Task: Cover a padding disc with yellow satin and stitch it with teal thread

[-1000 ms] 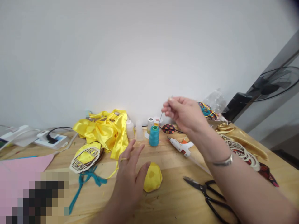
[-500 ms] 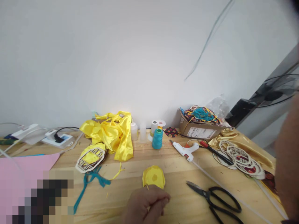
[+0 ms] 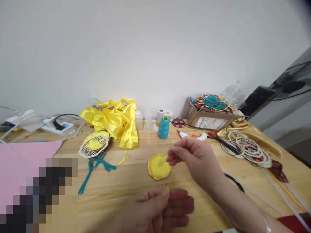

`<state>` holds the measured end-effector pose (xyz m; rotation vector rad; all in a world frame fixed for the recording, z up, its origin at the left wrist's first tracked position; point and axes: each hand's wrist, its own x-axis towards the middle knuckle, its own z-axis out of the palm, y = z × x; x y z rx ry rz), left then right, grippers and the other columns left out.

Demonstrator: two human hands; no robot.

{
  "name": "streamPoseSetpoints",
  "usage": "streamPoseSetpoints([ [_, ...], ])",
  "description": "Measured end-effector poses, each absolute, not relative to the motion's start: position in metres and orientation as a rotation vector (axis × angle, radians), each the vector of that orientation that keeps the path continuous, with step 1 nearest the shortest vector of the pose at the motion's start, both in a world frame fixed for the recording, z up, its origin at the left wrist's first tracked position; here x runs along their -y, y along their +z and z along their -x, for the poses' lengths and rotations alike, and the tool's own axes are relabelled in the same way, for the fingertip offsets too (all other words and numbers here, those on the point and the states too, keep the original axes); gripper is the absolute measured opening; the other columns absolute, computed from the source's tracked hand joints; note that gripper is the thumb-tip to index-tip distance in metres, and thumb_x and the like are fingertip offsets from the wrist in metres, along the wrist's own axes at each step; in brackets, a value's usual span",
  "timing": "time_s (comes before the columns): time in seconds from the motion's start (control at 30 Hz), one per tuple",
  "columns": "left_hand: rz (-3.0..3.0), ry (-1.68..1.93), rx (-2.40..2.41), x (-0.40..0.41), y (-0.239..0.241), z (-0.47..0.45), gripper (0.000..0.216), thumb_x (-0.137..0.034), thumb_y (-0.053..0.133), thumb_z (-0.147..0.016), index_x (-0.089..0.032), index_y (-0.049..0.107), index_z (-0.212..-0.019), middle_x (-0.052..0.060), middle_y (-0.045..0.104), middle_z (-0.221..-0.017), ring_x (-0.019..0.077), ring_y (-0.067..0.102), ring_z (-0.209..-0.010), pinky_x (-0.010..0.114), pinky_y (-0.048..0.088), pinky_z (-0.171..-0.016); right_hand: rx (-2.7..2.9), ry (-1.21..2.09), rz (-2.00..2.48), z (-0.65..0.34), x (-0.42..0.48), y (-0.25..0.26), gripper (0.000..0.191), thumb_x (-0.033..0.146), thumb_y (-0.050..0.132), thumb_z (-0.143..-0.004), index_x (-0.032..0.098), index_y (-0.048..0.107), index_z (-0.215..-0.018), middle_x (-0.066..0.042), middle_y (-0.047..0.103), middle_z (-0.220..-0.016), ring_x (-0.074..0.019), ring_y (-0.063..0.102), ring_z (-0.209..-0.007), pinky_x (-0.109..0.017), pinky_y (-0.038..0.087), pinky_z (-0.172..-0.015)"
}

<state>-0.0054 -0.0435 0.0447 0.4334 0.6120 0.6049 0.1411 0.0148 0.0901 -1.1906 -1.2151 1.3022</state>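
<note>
My right hand point(image 3: 191, 158) hovers just right of a round yellow fabric piece point(image 3: 159, 167) lying on the wooden table point(image 3: 121, 191). Its thumb and forefinger are pinched on a thin needle point(image 3: 162, 159) whose tip touches the top of the fabric. My left hand point(image 3: 160, 207) lies low at the near edge, in front of the fabric and apart from it. Its fingers are loosely closed with the thumb pressed on top, and I cannot see what, if anything, is inside.
Behind the fabric stand a teal thread spool point(image 3: 164, 127), small bottles and a heap of yellow satin point(image 3: 114, 121). A glue gun point(image 3: 195, 136), cardboard box point(image 3: 209, 120), wooden cutouts point(image 3: 249, 149) and scissors handle point(image 3: 233, 181) are right; a pink sheet point(image 3: 24, 158) lies left.
My right hand came down from high on the right to the yellow fabric, pinching the needle. My left hand has drawn back toward me, and the view has tilted slightly.
</note>
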Motion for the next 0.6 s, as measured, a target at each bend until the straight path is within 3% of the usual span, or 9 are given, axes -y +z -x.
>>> streamPoseSetpoints([
  [0.1, -0.245, 0.624, -0.511, 0.040, 0.034, 0.003, 0.035, -0.035, 0.055, -0.085, -0.010, 0.071, -0.102, 0.016, 0.072, -0.105, 0.0249, 0.064, -0.101, 0.038, 0.042, -0.093, 1.427, 1.153, 1.272, -0.142, 0.008, 0.068, 0.012, 0.018, 0.055, -0.080, 0.019, 0.060, -0.069, -0.002, 0.068, -0.063, -0.0144, 0.065, -0.060, -0.026, 0.052, -0.058],
  [0.3, -0.168, 0.766, -0.605, 0.038, 0.034, 0.002, 0.024, -0.024, 0.055, -0.085, -0.011, 0.074, -0.083, 0.009, 0.074, -0.081, 0.0182, 0.067, -0.075, 0.033, 0.049, -0.080, 1.860, 0.847, 1.033, -0.154, 0.044, 0.052, 0.014, 0.013, 0.048, -0.083, 0.020, 0.058, -0.077, -0.002, 0.067, -0.071, -0.0119, 0.063, -0.064, -0.019, 0.048, -0.059],
  [0.47, -0.319, 0.710, -0.790, 0.035, 0.038, -0.001, 0.015, -0.023, 0.067, -0.077, -0.011, 0.072, -0.071, 0.003, 0.070, -0.064, 0.0117, 0.062, -0.059, 0.021, 0.045, -0.058, 2.011, 0.947, 1.013, -0.152, 0.050, 0.032, 0.016, 0.018, 0.048, -0.084, 0.021, 0.059, -0.073, -0.001, 0.067, -0.069, -0.0116, 0.061, -0.064, -0.019, 0.047, -0.060],
  [0.6, -0.323, 0.733, -0.910, 0.033, 0.038, 0.000, 0.017, -0.027, 0.067, -0.078, -0.012, 0.070, -0.072, 0.007, 0.073, -0.071, 0.0157, 0.066, -0.067, 0.024, 0.048, -0.065, 2.190, 1.252, 1.055, -0.142, 0.052, 0.016, 0.023, 0.027, 0.058, -0.079, 0.022, 0.059, -0.057, 0.004, 0.057, -0.051, -0.0100, 0.055, -0.052, -0.018, 0.040, -0.048],
])
